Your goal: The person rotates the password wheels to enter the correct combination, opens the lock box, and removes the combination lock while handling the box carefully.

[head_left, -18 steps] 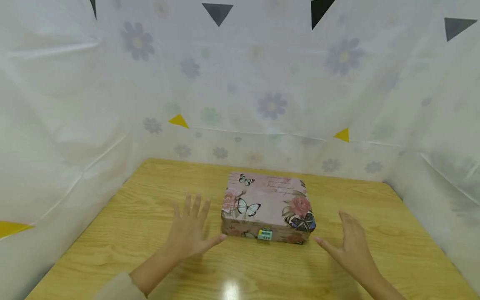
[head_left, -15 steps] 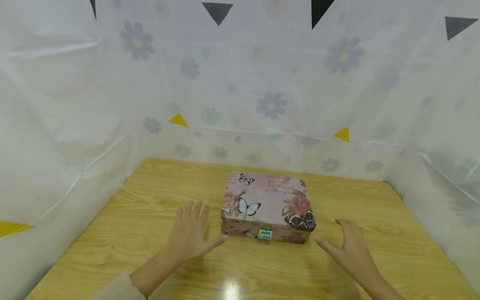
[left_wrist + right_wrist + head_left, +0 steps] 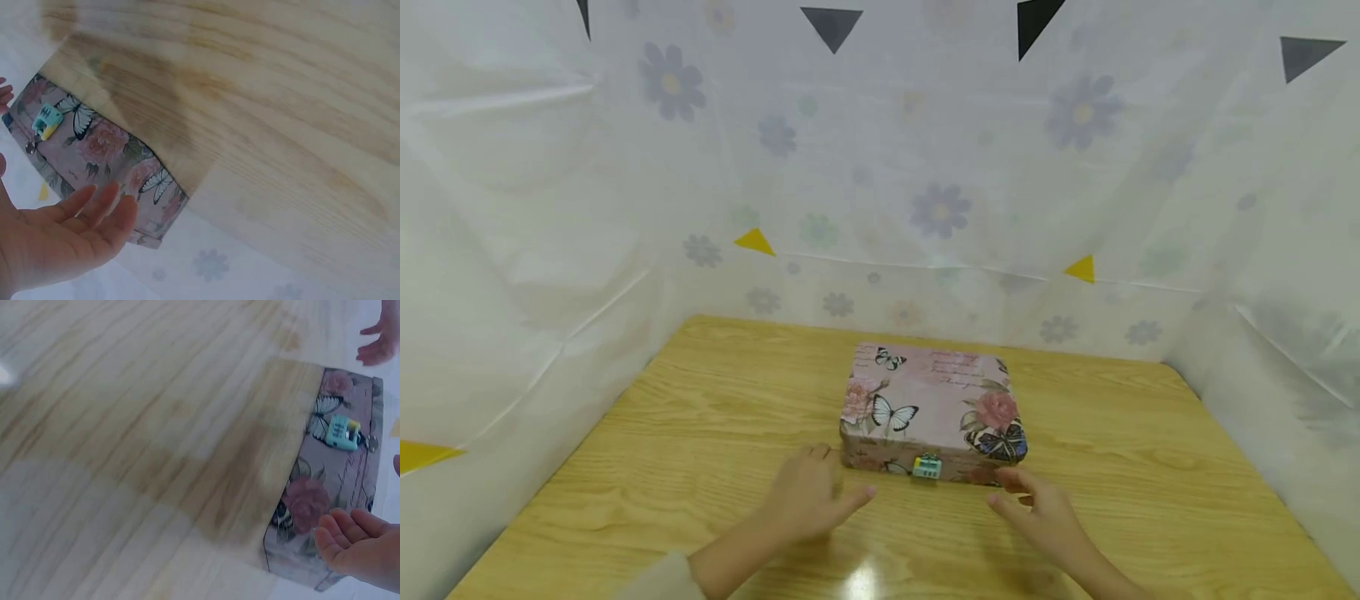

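Note:
A pink box with butterflies, roses and script printed on it sits on the table with its lid down. On its front hangs a small teal combination padlock with a yellow part, seen closer in the left wrist view as a padlock. My left hand is in front of the box's left corner, thumb pointing right, holding nothing. My right hand is by the front right corner, fingers loosely bent and empty. In the right wrist view the right hand's fingertips overlap the box; contact cannot be told.
The wooden table extends around the box on all sides. White flowered sheeting with dark and yellow triangles rises behind it and along both sides. A bright light reflection lies near the front edge.
Both hands have moved in toward the front of the box: the left one rightward and down, the right one leftward. Their spread fingers have bent. The box stays in place on the table.

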A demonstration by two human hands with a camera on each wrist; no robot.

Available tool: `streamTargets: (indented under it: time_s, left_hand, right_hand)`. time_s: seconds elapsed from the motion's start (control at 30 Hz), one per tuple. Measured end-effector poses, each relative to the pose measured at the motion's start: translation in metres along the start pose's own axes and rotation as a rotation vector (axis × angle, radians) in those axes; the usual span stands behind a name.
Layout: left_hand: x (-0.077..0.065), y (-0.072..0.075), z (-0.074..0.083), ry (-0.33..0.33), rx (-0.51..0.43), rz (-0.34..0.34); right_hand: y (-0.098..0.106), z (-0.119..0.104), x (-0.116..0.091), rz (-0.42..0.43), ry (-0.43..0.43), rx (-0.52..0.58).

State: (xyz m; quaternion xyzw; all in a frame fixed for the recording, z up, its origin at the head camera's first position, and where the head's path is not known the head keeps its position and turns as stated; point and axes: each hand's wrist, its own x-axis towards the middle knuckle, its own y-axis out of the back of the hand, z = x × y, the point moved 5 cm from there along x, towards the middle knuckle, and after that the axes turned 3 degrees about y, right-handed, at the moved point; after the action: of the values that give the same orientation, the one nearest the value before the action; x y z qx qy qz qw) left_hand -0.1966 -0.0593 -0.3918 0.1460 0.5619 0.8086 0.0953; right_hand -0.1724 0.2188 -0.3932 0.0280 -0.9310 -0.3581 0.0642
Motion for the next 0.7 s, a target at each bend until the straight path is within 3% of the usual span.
streamTargets:
  time_s: [0.27,0.7]
  left_hand:
    - [0.0,-0.013,0.017,-0.043,-0.286,-0.04]
    - [0.007,-0.036,0.034,-0.067,-0.621,-0.118]
  right_hand:
    - [-0.025,-0.007,0.007,-0.074,0.047,0.164]
    - [-0.045,-0.008,0.013,-0.077,-0.051,0.323]
